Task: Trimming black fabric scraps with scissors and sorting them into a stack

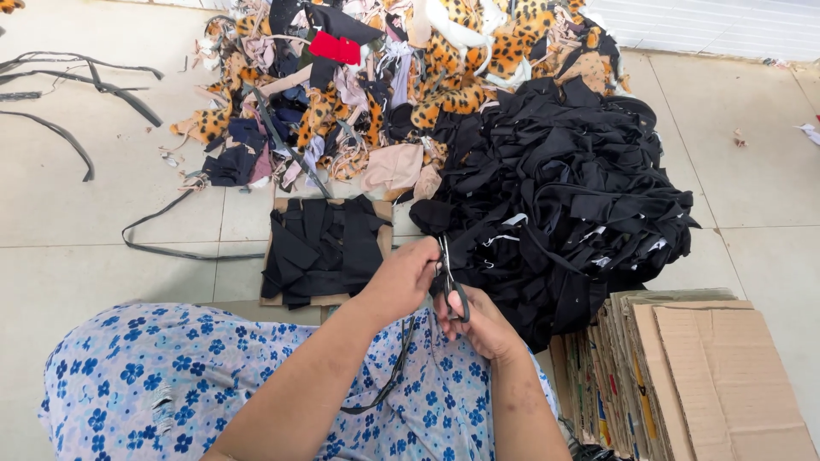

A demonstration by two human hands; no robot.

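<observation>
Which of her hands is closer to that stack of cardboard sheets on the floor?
The right hand. It holds the scissors just left of the cardboard stack. The left hand sits farther left, beyond the scissors, near the flat black cloth pieces.

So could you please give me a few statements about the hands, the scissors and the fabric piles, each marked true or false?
1. The right hand holds the scissors. True.
2. The scissors point down at the lap. False: the blades point up, away from the person.
3. The cardboard stack stands at the person's right. True.
4. The flat black pieces lie on bare tile. False: they lie on a cardboard sheet.
5. The left hand rests on the floor. False: it is raised beside the scissors.
</observation>
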